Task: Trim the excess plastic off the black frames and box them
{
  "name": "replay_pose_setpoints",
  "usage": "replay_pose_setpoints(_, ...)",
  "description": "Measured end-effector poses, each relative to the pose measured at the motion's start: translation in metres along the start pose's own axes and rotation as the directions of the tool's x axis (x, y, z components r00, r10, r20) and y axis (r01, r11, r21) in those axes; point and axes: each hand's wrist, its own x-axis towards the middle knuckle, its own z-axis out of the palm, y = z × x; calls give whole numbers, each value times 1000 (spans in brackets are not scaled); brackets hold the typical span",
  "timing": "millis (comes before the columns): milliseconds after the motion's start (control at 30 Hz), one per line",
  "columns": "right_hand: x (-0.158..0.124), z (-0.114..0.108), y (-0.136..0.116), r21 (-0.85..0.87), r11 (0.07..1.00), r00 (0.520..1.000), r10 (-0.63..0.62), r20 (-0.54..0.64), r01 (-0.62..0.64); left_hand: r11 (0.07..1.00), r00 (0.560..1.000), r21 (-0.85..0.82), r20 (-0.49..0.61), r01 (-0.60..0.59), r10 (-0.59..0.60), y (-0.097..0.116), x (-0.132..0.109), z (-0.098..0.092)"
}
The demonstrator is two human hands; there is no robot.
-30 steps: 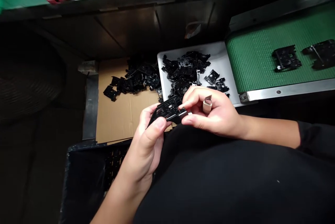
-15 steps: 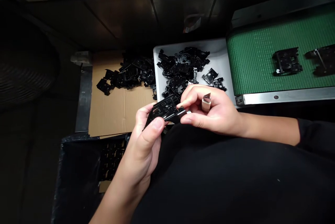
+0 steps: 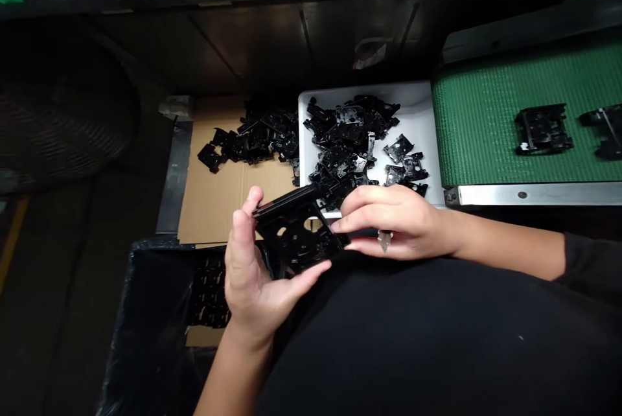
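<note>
My left hand (image 3: 250, 280) is half open and cradles the moulded black plastic part (image 3: 296, 234), with the thumb up against its left end and the fingers running under its lower edge. The part sits just in front of the white tray (image 3: 418, 95), and the tray's near rim passes behind its top edge. It is tilted with its flat face toward me, and its long axis lies across my body, rising slightly toward the right. My right hand (image 3: 398, 221) is curled nearly closed around a small blade (image 3: 385, 241), whose tip pokes out below my fingers, and my fingertips (image 3: 340, 225) touch the part's right corner. My black sleeve (image 3: 587, 267) lies to the right of the tray's near corner. Left of my hands and below the tray sits a black bin (image 3: 146, 312) lined with plastic. Inside the tray is a heap of black plastic parts (image 3: 350, 144), and more black parts (image 3: 257, 140) lie on a cardboard sheet (image 3: 218, 208) left of it. Right of the tray runs a green mesh conveyor belt (image 3: 481, 124) carrying two black parts (image 3: 543, 129).
</note>
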Motion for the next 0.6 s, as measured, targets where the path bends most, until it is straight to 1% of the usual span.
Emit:
replay_pose_setpoints(67, -2, 1, 0, 20, 1000, 1000, 2, -4, -2, 999, 999, 10, 0, 47, -47, 9, -1, -1)
replay_pose_setpoints(133, -2, 2, -1, 96, 995, 1000, 0, -23, 2, 996, 996, 11, -18, 92, -92, 20, 1, 0)
replay_pose_setpoints(200, 1, 2, -2, 165, 986, 999, -1, -42, 8, 993, 993, 37, -41, 116, -115, 30, 4, 1)
replay_pose_setpoints(300, 7, 3, -4, 220, 976, 998, 10, -55, 2, 987, 987, 84, -92, 138, -130, 41, 6, 1)
replay_pose_setpoints(433, 12, 7, -8, 260, 966, 998, 30, -63, -13, 981, 977, 115, -161, 156, -137, 47, 4, -2)
replay_pose_setpoints(600, 16, 16, -16, 287, 957, 996, 68, -55, -50, 976, 970, 132, -191, 175, -148, 50, -3, -9)
